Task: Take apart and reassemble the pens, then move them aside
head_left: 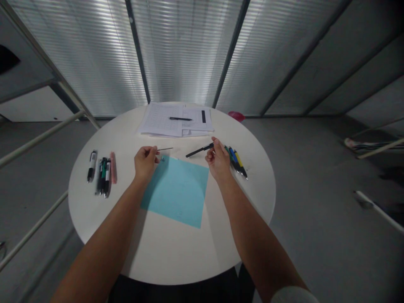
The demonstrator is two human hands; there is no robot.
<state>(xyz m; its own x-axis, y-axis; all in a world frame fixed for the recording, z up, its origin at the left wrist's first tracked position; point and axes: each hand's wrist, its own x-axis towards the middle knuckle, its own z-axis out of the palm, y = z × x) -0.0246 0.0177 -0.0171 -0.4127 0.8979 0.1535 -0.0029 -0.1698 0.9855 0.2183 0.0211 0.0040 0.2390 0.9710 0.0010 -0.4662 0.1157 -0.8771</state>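
Observation:
My left hand (pixel 145 162) is closed in a pinch on a thin dark pen refill (pixel 165 149) that points right, just above the far left corner of a light blue paper sheet (pixel 176 190). My right hand (pixel 217 160) is closed around a black pen barrel (pixel 199 150), whose tip points left toward the refill. The two parts are apart, with a gap between their ends. Both hands hover over the round white table (pixel 94 202).
Several pens (pixel 102 173) lie in a row at the table's left. A few coloured pens (pixel 237 162) lie right of my right hand. A stack of printed papers (pixel 176 120) with a black pen (pixel 180 119) on top sits at the far edge.

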